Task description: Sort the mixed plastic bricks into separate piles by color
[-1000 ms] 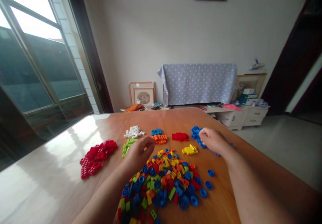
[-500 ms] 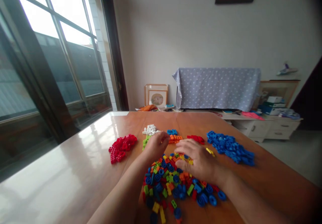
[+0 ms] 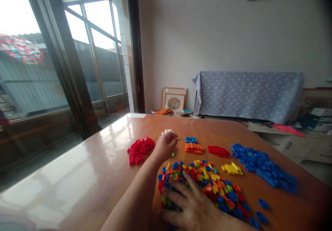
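My left hand [image 3: 166, 146] reaches to the far side of the mixed pile, its fingers curled together; whatever they may hold is hidden. Just beyond it lie white bricks [image 3: 168, 132], partly covered by the hand. A bit of a green brick [image 3: 173, 154] shows beside the wrist. My right hand [image 3: 192, 201] is spread flat over the near left part of a heap of mixed-colour toy bricks [image 3: 220, 186], fingers apart and touching the pieces. The bricks under its palm are hidden.
Sorted groups surround the heap: red-pink bricks [image 3: 140, 150] at left, orange bricks [image 3: 194, 148] behind, blue bricks [image 3: 191, 140], red bricks [image 3: 218, 150], yellow bricks [image 3: 232, 168] and a large blue group [image 3: 263, 165] at right. Loose blue round pieces [image 3: 262, 218] lie near the right front.
The view has turned left. My right hand has moved from above the heap's far side down onto its near left part, fingers spreading. My left hand stays near the white bricks.
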The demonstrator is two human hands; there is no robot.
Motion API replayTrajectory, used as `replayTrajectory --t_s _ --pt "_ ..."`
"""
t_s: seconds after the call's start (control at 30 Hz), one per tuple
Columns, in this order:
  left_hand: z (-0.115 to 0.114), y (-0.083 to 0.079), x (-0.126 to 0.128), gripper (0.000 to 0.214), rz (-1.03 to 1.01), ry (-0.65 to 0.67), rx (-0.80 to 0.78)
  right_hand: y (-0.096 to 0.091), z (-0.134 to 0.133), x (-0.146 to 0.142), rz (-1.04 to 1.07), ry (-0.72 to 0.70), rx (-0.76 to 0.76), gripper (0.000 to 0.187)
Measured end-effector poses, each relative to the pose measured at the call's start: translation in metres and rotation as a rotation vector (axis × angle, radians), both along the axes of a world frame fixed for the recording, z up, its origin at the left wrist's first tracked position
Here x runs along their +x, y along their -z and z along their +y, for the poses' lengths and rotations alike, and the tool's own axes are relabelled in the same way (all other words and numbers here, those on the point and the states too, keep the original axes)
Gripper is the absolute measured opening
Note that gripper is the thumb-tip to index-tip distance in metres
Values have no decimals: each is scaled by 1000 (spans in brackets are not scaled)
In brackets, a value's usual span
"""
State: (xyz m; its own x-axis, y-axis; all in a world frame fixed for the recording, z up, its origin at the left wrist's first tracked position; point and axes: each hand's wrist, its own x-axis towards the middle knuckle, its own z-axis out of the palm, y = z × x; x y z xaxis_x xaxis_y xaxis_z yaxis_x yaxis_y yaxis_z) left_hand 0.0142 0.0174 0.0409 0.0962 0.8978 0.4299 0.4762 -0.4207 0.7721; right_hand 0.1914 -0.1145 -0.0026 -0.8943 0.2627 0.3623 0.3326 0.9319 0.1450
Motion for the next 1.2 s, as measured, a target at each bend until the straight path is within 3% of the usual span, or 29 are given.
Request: replayTrajectory --t_s 0.33,0.53,0.67,0.83,1.0,1.2 --pt "-2 8 9 24 31 61 -26 -12 0 3 -14 179 -222 46" --pt "-4 16 12 25 118 138 -66 -9 3 8 -14 190 -253 51" --pt "-8 14 14 26 178 172 -43 -17 3 13 -11 187 -291 60" --pt "-7 13 17 27 212 176 -23 -27 0 14 -24 218 -339 57" --pt "-5 10 8 24 280 67 -90 -25 0 11 -32 196 -305 63" --pt "-11 -4 -12 16 685 -105 -226 -20 2 12 14 155 -226 65"
